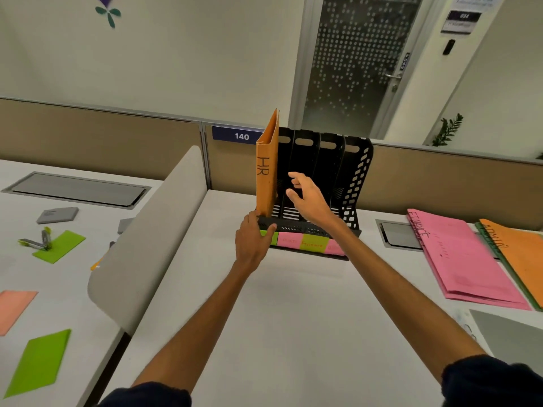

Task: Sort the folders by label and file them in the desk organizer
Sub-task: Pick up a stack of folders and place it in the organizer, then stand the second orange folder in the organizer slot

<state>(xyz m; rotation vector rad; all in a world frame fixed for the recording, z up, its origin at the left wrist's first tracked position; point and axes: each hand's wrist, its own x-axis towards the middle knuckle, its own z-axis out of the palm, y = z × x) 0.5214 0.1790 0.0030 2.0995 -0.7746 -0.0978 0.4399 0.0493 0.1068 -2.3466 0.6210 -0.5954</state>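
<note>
Orange HR folder (267,171) stands in the leftmost slot of the organizer (357,183) at twelve o'clock, my left hand (252,239) gripping its front lip, I judge to steady it, my right hand (308,198) slack and empty.

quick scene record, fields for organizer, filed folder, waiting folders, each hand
organizer: black organizer, upright at the back of the desk, coloured labels along its front
filed: orange HR folder, upright in the leftmost slot
waiting: pink folder marked FINANCE and orange folder marked ADMIN, flat and overlapping on the desk, right of the organizer
left hand: holds the organizer's front left corner
right hand: fingers relaxed, holds nothing, in front of the middle slots
</note>
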